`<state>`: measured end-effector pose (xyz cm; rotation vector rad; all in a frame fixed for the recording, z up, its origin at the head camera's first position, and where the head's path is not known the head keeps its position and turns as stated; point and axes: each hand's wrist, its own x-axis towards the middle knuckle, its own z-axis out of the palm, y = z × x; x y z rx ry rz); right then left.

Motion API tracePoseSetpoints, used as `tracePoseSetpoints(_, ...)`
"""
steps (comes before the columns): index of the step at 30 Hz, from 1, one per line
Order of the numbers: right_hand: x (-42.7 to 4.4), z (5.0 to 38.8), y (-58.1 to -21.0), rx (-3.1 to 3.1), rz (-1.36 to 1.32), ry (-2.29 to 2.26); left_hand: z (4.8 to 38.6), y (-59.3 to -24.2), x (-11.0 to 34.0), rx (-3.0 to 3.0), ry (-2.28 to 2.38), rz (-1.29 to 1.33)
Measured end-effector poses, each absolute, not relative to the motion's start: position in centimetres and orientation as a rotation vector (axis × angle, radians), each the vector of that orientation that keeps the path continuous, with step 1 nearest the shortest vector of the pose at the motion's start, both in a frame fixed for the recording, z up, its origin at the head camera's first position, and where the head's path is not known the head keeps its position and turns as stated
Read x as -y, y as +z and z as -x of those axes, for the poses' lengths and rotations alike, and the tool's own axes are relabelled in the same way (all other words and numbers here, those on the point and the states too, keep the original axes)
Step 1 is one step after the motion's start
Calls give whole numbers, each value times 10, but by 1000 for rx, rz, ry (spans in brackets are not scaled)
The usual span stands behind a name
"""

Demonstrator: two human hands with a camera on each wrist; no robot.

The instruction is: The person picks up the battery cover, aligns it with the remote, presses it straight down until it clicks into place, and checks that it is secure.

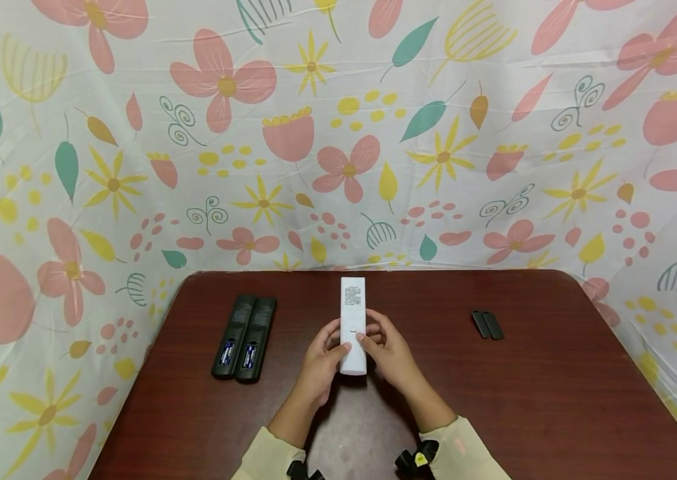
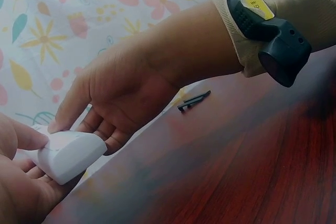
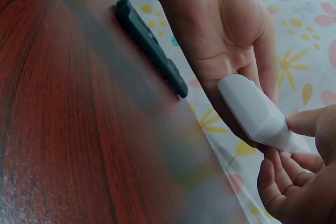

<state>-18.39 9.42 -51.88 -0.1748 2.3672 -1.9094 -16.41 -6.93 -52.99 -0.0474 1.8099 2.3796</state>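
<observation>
White, the remote [image 1: 353,325] points its long axis away from the person, between left hand [image 1: 321,363] and right hand [image 1: 397,357], neither nearer. Both hands' fingers [image 1: 383,321] curl round its sides.

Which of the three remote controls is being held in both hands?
The white remote control, gripped by the left hand and right hand; the two black remote controls lie side by side on the table.
</observation>
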Motion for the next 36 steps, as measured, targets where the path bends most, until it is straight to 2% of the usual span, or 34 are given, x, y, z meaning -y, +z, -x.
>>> tracePoseSetpoints(36, -92, 185, -527, -2376, 216, -1863, 162, -530, 69, -1896, 2331, 83)
